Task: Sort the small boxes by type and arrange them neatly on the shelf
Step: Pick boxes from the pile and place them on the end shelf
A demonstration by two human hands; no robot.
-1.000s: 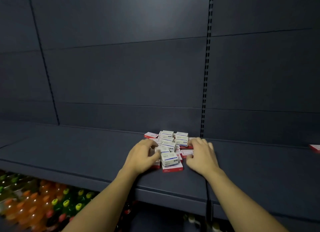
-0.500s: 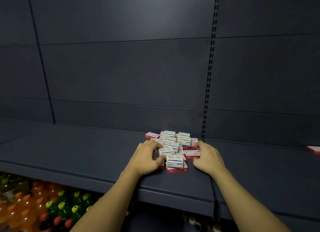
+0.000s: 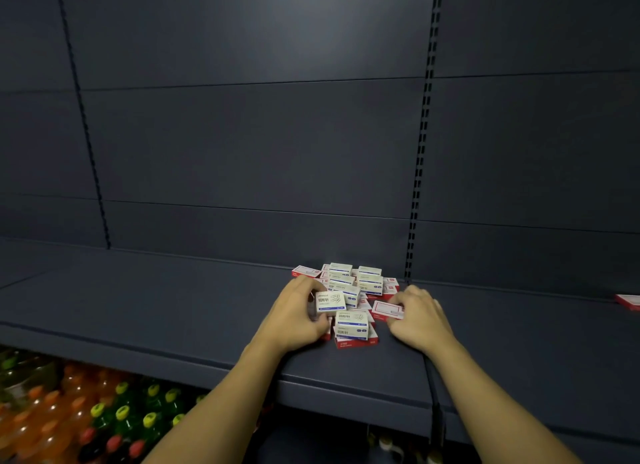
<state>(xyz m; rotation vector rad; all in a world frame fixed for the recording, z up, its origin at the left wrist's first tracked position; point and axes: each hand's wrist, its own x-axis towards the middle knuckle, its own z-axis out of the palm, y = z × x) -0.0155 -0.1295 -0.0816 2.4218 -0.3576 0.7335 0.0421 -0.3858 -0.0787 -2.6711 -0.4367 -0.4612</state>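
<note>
On the dark blue metal shelf (image 3: 173,311) lies a loose heap of small cardboard boxes (image 3: 353,290) of two kinds: white ones with a blue band, printed 回形针, and flat white ones edged in red. About eight of the blue-banded kind show, and roughly six red-edged ones (several are half buried, so the count is uncertain). The left hand (image 3: 294,316) curls round one blue-banded white box (image 3: 330,301), tilting it up at the heap's left side. The right hand (image 3: 420,318) pinches a red-edged flat box (image 3: 386,308) — fingertips on its right end. Another red-edged box (image 3: 627,301) lies well apart at the far right. Below the shelf stand bottles with orange, green and red caps (image 3: 86,418) — labels unreadable.
</note>
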